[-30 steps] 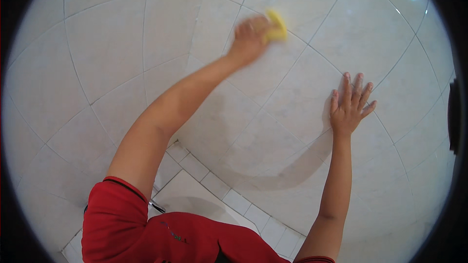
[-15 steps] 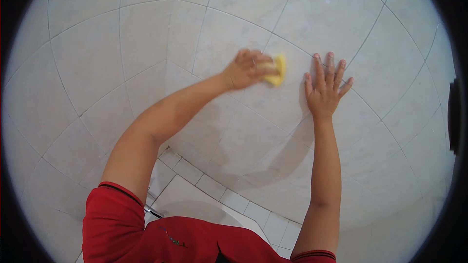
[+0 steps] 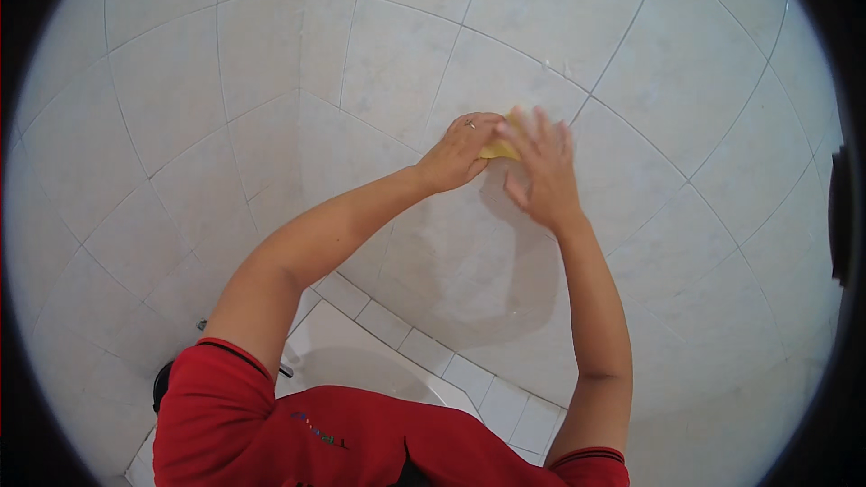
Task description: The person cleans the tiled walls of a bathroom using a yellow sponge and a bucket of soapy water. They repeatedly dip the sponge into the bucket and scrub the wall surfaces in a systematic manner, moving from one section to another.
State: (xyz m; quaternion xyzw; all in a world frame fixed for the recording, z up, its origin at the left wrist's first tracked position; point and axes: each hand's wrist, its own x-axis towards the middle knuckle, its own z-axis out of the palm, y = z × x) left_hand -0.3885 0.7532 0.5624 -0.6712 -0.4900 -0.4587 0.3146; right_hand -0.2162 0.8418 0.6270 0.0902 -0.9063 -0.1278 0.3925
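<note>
My left hand [image 3: 458, 153], with a ring on one finger, grips a yellow sponge [image 3: 499, 151] in front of the pale tiled wall [image 3: 406, 59]. Close by on the sponge's right is my right hand [image 3: 552, 179], its fingers stretched apart and slightly blurred. Its fingertips overlap the sponge's right side, and whether they touch it I cannot tell. Part of the sponge is hidden behind the fingers of both hands.
Below my arms lies a white bathtub [image 3: 338, 329], edged by a ledge of small white tiles [image 3: 386, 323]. A metal fitting [image 3: 286, 370] shows beside my left sleeve. Another tiled wall [image 3: 180, 108] meets this one at a corner on the left.
My right hand has come off the wall and moved left to the sponge. The left hand still holds the sponge, now turned and more covered. The view has shifted slightly.
</note>
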